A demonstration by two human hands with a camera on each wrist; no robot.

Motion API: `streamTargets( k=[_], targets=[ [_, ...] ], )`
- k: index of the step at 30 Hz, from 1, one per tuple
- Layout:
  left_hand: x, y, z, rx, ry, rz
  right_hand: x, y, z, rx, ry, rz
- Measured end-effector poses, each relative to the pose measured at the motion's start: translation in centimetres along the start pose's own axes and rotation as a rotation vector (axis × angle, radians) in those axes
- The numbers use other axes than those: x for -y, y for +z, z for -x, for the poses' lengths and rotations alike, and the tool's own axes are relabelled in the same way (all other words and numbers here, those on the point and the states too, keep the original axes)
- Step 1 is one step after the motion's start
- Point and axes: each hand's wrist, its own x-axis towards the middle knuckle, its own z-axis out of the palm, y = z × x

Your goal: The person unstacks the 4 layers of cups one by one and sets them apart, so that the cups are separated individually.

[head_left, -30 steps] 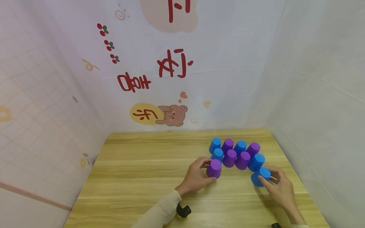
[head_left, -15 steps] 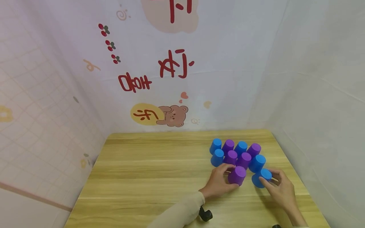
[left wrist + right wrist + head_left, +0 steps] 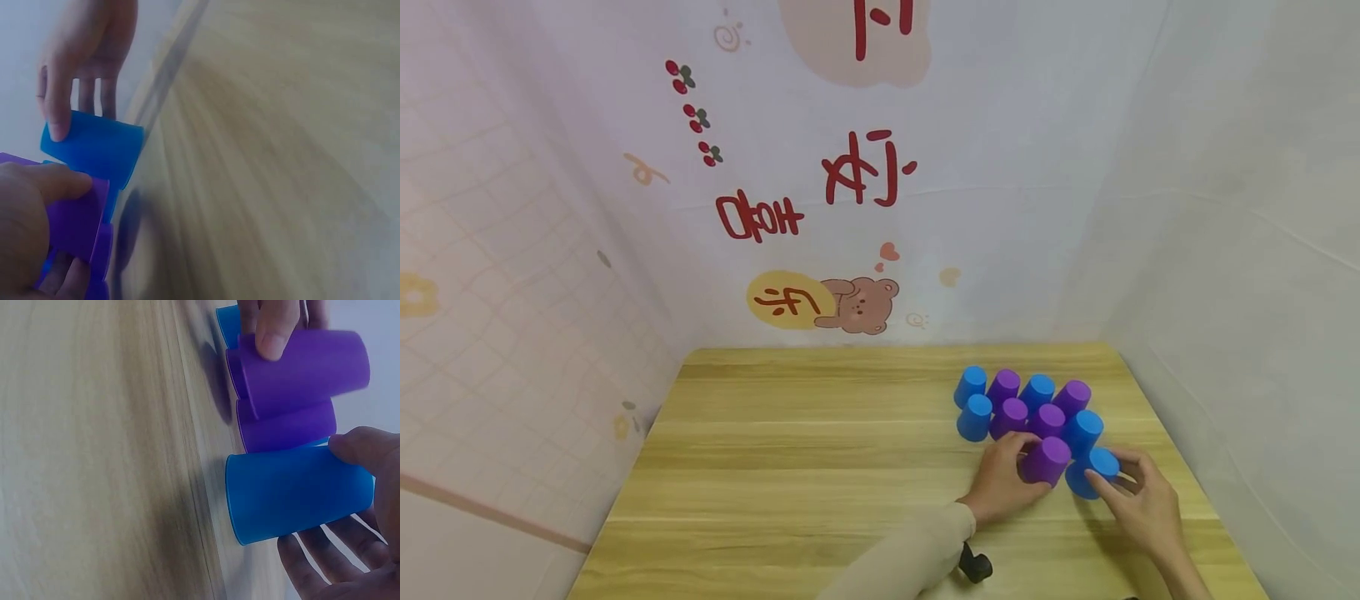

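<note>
My left hand [image 3: 1006,482] grips an upside-down purple cup [image 3: 1047,462] by its sides, thumb in front. In the right wrist view this purple cup [image 3: 306,372] is tilted, its rim off the tabletop. To its right, my right hand [image 3: 1150,504] holds an upside-down blue cup [image 3: 1096,473] between thumb and fingers. Whether that blue cup touches the table I cannot tell. Just behind both held cups stand two rows of upside-down cups, with a purple cup [image 3: 1011,415] and a blue cup [image 3: 1083,432] among the front ones. My left hand partly hides the front row.
The back row mixes blue and purple, ending with a blue cup [image 3: 972,387] at left and a purple cup [image 3: 1072,398] at right. Wooden tabletop [image 3: 775,450] stretches leftward. A white curtain [image 3: 1247,275] borders the right side, and a printed one [image 3: 1000,167] the back.
My left hand has carried the purple cup rightward, from in front of the left end of the rows to beside the held blue cup. The right hand has kept its place.
</note>
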Motion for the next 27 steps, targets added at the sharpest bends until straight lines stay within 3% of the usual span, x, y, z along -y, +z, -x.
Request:
streamTargets(
  k=[9, 18, 27],
  targets=[
    [-0.9, 1.4, -0.3, 0.001, -0.070, -0.073, -0.2, -0.1, 0.0, 0.001, 0.011, 0.008],
    [-0.7, 2.2, -0.3, -0.030, -0.063, -0.125, -0.7, 0.1, -0.1, 0.006, 0.042, 0.018],
    [-0.2, 2.7, -0.5, -0.035, -0.049, -0.130, -0.5, 0.1, -0.2, -0.001, 0.019, 0.009]
  ],
)
